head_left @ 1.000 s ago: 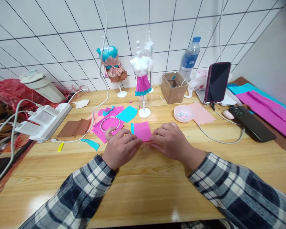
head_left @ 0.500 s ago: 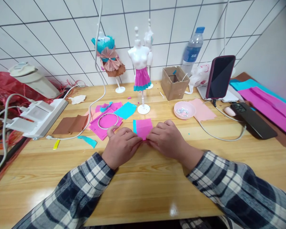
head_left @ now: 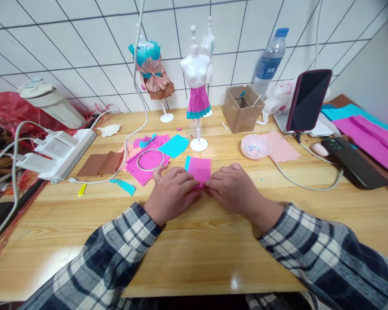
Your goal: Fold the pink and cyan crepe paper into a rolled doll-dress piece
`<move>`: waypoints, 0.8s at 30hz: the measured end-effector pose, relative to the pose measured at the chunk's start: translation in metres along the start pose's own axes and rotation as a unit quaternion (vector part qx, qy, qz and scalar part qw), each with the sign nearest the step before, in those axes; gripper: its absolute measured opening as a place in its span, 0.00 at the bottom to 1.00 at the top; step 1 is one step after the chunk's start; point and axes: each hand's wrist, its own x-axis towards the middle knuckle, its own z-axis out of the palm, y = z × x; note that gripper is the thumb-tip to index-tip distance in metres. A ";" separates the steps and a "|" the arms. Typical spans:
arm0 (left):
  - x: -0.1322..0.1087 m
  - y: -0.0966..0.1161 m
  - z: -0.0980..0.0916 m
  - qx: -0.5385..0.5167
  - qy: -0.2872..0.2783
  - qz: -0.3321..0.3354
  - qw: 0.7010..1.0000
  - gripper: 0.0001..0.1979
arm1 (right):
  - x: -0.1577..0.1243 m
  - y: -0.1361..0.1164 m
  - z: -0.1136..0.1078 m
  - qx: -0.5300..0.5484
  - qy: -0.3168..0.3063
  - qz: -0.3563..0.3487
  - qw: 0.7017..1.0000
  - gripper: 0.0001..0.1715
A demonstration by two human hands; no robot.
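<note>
A small piece of magenta crepe paper (head_left: 200, 168) with a blue strip along its left edge lies flat on the wooden table. Its near edge is pinched by my left hand (head_left: 176, 189) and my right hand (head_left: 233, 187), fingertips almost meeting there. Both hands' fingers are closed, and the fingers cover part of that edge. Behind the paper stands a white mini mannequin (head_left: 195, 71) in a magenta skirt (head_left: 198, 101) with a blue hem. To the left, a silver ring (head_left: 136, 160) rests on magenta paper scraps (head_left: 142, 175), beside a blue paper piece (head_left: 175, 146).
A pink bowl (head_left: 256, 147) with shiny bits sits right of the mannequin, near a cardboard box (head_left: 242, 110). A phone (head_left: 354, 163), another upright phone (head_left: 309, 101) and cables lie right. A power strip (head_left: 67, 155) and brown paper (head_left: 100, 164) are left. A dressed mannequin (head_left: 155, 77) stands behind.
The view has shifted slightly, so everything sits a little further right in the picture. My fingers still pinch the paper's near edge, with only small finger movement.
</note>
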 end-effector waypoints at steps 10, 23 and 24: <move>0.002 0.000 -0.001 0.036 0.022 0.015 0.999 0.07 | -0.001 0.000 -0.003 0.019 0.036 0.044 0.998 0.10; 0.004 0.007 0.001 0.067 0.099 0.045 0.992 0.07 | 0.001 -0.005 -0.003 0.025 0.065 0.039 0.997 0.11; 0.004 0.007 0.001 0.070 0.097 0.044 0.992 0.07 | 0.001 -0.005 -0.003 0.027 0.066 0.039 0.997 0.11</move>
